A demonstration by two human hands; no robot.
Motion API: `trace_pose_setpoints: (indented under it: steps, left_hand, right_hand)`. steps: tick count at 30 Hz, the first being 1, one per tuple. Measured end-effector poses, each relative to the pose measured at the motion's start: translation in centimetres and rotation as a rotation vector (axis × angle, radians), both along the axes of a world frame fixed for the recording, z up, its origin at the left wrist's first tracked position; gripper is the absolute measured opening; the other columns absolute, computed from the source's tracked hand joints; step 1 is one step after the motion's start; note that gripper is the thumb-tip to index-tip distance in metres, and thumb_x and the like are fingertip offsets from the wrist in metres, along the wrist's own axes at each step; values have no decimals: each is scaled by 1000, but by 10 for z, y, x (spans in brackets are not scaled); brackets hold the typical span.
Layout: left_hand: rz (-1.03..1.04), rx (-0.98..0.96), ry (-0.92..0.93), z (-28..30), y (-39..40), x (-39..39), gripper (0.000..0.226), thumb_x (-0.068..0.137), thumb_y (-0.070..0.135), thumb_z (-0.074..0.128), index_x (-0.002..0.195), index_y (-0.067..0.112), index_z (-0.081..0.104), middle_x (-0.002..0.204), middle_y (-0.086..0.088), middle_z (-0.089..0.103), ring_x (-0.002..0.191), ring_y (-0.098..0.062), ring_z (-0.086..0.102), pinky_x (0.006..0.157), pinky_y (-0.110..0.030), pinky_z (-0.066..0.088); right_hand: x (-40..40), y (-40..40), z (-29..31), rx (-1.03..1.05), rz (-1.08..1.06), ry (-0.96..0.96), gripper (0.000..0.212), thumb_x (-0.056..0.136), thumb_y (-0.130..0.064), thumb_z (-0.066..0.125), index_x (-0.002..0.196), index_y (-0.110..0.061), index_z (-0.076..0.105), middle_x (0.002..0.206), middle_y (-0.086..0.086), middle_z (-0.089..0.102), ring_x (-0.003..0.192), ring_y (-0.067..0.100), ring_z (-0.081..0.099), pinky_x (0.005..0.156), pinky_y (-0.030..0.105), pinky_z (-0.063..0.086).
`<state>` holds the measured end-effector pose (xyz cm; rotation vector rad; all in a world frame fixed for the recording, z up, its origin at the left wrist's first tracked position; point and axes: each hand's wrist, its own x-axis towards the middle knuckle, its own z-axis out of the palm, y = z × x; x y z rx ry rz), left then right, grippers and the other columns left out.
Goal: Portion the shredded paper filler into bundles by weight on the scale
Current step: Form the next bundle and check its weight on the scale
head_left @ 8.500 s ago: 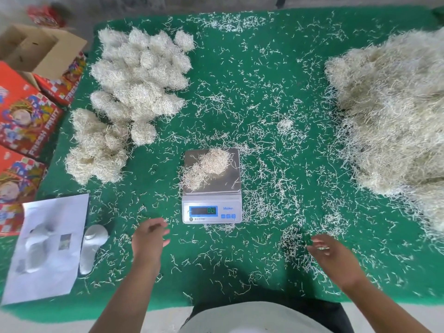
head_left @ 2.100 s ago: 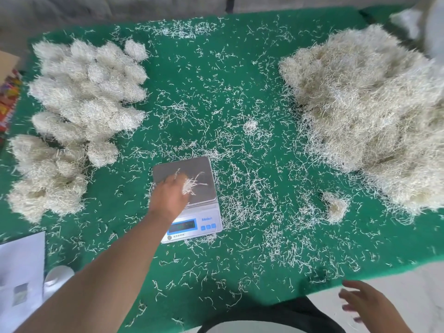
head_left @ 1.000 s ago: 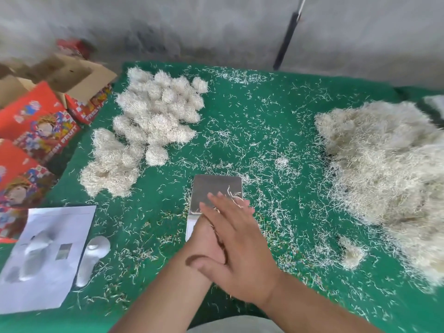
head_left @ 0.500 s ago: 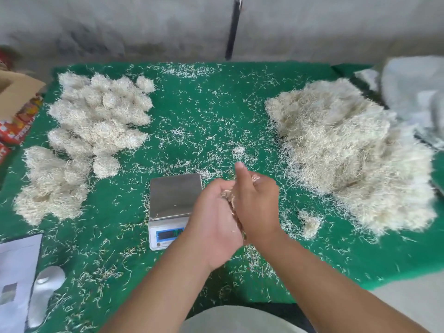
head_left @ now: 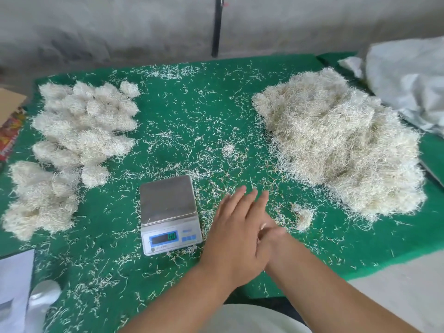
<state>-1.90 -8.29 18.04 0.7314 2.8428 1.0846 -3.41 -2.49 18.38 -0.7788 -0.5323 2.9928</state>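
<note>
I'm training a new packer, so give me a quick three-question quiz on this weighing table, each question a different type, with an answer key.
1. True or false: the pan of the scale is heaped with shredded paper.
2. Multiple choice: the big loose pile of unsorted filler lies on which side of the scale? A) the person's left B) the person's right C) in front of the display
3. Short answer: where is the left hand in relation to the right hand?

Key
1. False: the pan is bare.
2. B; the rounded bundles lie to the left.
3. Laid flat over it, fingers straight, beside the scale, with a few strands between the palms.
</note>
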Motion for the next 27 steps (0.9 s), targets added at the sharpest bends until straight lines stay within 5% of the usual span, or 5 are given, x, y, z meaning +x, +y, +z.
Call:
trace_pose_setpoints:
  steps: [2, 6, 16, 20, 27]
  left_hand:
    - [43, -60, 110, -4, -3, 0, 69, 109, 51, 13, 150, 10, 51, 152, -6, 54, 145, -22, 43, 122, -45, 32]
    - [208, -175, 126, -20, -13, -11, 60, 109, 40, 21, 108, 14, 75, 101, -2, 73, 99, -23, 64, 116, -43, 38]
    - [117, 150, 421, -26, -3, -22, 49, 109, 32, 48, 63, 16, 52, 60, 4, 44, 61, -18, 39, 63, -33, 41]
    - [484, 473, -250, -2, 3, -36, 53, 103, 52, 48, 56, 30, 37, 50, 12, 35, 48, -5, 30, 47, -23, 22]
    - [689, 1049, -1243, 17, -4, -45, 19, 99, 19, 55, 84, 12, 65, 62, -5, 54, 52, -20, 55, 49, -25, 43]
  right_hand:
    - [-2, 17, -14, -29, 269, -129, 16, 101, -22, 69, 98, -6, 72, 88, 12, 74, 68, 8, 75, 65, 24, 60]
    - [-2, 45, 3, 117, 651, -342, 86, 100, -72, 38, 130, 2, 70, 134, 18, 68, 122, 30, 68, 117, 43, 42]
    - [9, 70, 13, 55, 616, -241, 97, 94, -79, 46, 145, 3, 57, 133, 15, 68, 130, 28, 64, 113, 45, 46]
    - [15, 64, 14, 423, 696, -190, 94, 95, -83, 36, 150, -9, 56, 147, 17, 55, 140, 39, 53, 120, 58, 39]
    - [31, 48, 15, 1659, 529, 232, 82, 93, -87, 23, 163, -44, 28, 165, -29, 30, 149, -14, 25, 123, 19, 19]
